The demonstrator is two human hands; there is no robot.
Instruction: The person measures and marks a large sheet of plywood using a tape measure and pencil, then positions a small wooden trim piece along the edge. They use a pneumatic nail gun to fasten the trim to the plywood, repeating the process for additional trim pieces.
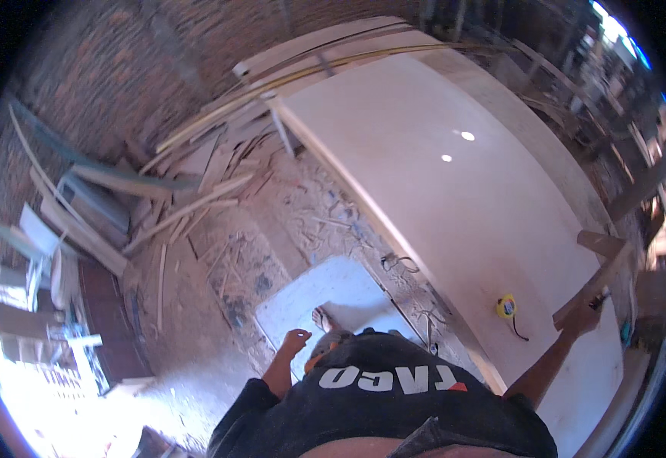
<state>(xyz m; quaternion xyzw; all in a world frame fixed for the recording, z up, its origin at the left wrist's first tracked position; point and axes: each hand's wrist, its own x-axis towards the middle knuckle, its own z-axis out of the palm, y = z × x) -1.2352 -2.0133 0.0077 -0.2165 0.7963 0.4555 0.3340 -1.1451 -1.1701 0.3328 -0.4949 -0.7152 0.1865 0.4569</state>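
My right hand point(582, 317) is stretched out to the right over a large pale board point(455, 206) and grips the lower end of a long brown wooden strip point(600, 276) that slants up to the right. A yellow tape measure point(506, 307) lies on the board just left of that hand. My left hand point(296, 340) hangs at my side with loosely curled fingers and holds nothing. Below it lies a white sheet point(325, 294) on the floor, where my sandalled foot point(325, 319) stands.
Wood offcuts and slats point(196, 179) are heaped against a brick wall point(119, 84) at the back left. Sawdust and scraps cover the floor point(234, 267). A brown block point(600, 243) lies at the board's right edge. More timber point(562, 76) stands beyond the board.
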